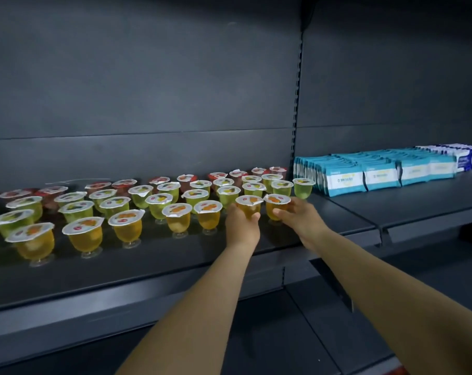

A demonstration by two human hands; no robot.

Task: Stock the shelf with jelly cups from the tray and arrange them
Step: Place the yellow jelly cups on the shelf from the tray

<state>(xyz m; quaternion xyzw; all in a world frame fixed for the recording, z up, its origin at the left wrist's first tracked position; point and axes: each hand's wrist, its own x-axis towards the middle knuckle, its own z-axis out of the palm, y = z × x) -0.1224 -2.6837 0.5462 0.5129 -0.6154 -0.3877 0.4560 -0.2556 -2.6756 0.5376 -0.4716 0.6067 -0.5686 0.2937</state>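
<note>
Setting two clear plastic footed jelly cups of orange jelly onto the dark grey metal shelf, right end of the front row. Left hand curled around left orange cup; right hand clamped on right orange cup. Next, probably: release, align with orange row toward nine o'clock. Blue-white packets at two o'clock.

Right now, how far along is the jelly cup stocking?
Mostly done: rows of red, green and orange cups fill the shelf. In hand: left hand and right hand each grip an orange cup at the front row's right end. The tray isn't visible.
</note>
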